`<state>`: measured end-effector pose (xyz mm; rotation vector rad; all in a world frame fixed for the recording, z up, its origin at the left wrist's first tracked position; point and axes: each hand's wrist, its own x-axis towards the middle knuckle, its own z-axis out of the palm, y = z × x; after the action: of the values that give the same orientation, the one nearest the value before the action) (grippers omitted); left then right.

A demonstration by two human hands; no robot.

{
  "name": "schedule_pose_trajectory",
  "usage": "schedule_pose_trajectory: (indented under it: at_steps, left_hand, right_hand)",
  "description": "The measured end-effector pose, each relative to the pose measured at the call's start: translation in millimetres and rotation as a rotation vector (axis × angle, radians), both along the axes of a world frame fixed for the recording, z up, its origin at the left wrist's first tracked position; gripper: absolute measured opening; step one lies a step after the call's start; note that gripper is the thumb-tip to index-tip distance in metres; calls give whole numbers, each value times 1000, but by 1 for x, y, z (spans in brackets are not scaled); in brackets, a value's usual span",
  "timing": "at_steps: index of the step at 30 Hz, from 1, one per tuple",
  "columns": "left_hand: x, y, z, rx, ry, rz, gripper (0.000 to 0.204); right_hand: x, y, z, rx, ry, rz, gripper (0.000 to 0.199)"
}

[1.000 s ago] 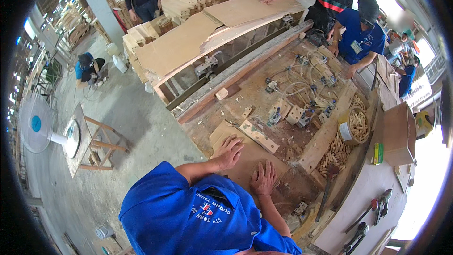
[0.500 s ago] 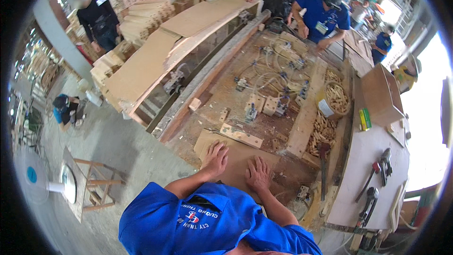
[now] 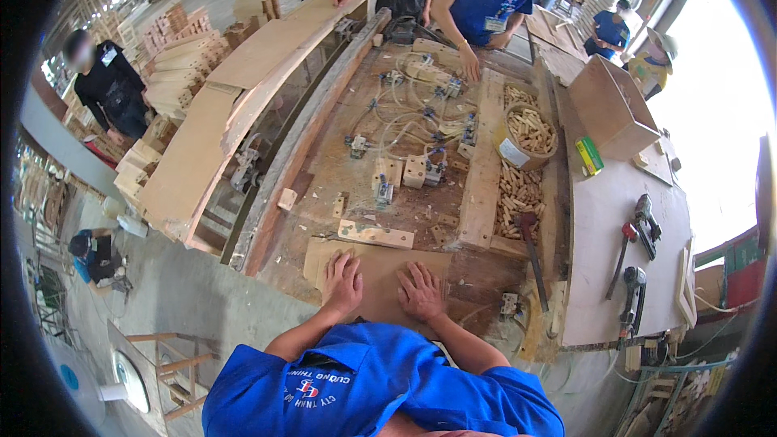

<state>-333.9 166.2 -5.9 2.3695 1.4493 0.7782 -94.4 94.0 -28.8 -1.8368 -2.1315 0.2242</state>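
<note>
Both of my hands rest on a flat sheet of brown cardboard (image 3: 374, 275) at the near edge of the wooden workbench (image 3: 312, 186). My left hand (image 3: 342, 283) lies palm down on its left part, fingers stretched forward. On its right part is my right hand (image 3: 421, 291), also flat, with the fingers slightly spread. Neither hand grips anything. Just beyond the sheet lies a pale wooden strip (image 3: 375, 234) with holes in it. Farther off, pneumatic clamps (image 3: 384, 192) with clear hoses stand beside drilled wooden blocks (image 3: 414, 170).
A bucket of wooden dowels (image 3: 528, 139) stands over loose dowels (image 3: 518, 194) in a trough, right. A hammer (image 3: 532, 259) leans there. Air guns (image 3: 645, 226) and an open wooden box (image 3: 613, 109) occupy the side table. Across the bench, a co-worker in blue (image 3: 481, 8) reaches over it.
The view has turned, so the bench and people sit farther left in the picture. My hands stay flat on the cardboard. The blue-shirted co-worker's hand reaches farther over the bench.
</note>
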Motion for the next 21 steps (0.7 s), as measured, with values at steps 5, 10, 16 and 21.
schedule_pose_trajectory:
  at_steps: [5, 10, 16, 21]
  left_hand:
    - [2, 1, 0, -18, -4, 3, 46]
    - [1, 3, -1, -37, 24, 12, 48]
    - [-2, 10, -8, -45, 6, 13, 49]
    - [-5, 12, -20, -73, 38, 26, 50]
  right_hand:
    - [1, 1, -4, 34, 11, 4, 49]
    - [1, 3, -1, 15, 6, 2, 50]
    - [0, 8, -1, -40, -16, -8, 53]
    - [-3, 10, -2, -74, -3, -21, 53]
